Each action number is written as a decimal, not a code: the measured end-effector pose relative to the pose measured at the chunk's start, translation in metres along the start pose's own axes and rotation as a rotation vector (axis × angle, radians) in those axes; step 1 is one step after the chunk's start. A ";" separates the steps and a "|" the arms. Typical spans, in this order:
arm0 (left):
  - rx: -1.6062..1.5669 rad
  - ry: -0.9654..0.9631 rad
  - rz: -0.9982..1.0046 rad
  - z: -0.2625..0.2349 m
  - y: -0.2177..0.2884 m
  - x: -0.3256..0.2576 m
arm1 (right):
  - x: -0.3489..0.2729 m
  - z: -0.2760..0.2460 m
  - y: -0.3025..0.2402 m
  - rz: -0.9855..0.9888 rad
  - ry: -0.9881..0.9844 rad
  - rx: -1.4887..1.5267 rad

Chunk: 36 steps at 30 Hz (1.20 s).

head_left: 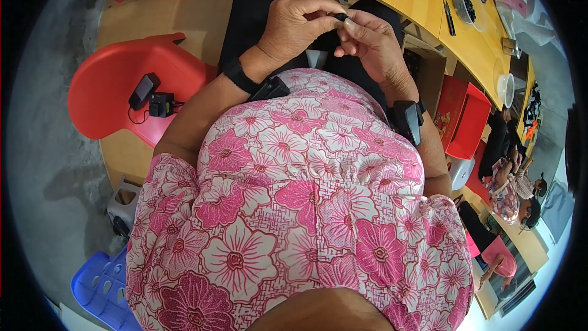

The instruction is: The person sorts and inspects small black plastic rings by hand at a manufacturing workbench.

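My left hand and my right hand meet above my lap, over black trousers. Together their fingertips pinch a small black part, which is mostly hidden by the fingers. A black band with a black device sits on each wrist. My pink flowered blouse fills the lower half of the view.
A red plastic chair at my left carries a black phone-like device and a black box with a cable. A yellow table runs along the upper right with a red tray, a clear bowl of dark parts and a white cup. Other people sit at the far right.
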<state>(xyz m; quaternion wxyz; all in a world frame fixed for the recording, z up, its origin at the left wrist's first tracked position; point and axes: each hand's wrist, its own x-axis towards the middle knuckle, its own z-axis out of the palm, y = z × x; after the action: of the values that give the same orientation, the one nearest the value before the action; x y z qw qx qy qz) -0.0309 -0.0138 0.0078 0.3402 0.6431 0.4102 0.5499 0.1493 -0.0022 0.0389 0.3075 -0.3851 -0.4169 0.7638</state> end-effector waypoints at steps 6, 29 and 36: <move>0.024 -0.002 0.016 -0.001 0.001 0.001 | -0.001 -0.001 0.002 -0.014 0.034 0.035; -0.019 0.020 0.105 -0.004 0.001 0.004 | -0.003 0.006 -0.003 -0.124 0.097 -0.115; -0.036 0.005 0.096 -0.007 0.005 0.003 | -0.004 0.008 -0.006 -0.134 0.085 -0.155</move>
<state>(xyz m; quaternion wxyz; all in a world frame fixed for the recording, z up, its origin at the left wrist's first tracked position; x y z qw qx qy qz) -0.0366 -0.0129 0.0148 0.3239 0.6545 0.3699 0.5744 0.1451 -0.0057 0.0483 0.3447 -0.4111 -0.4862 0.6898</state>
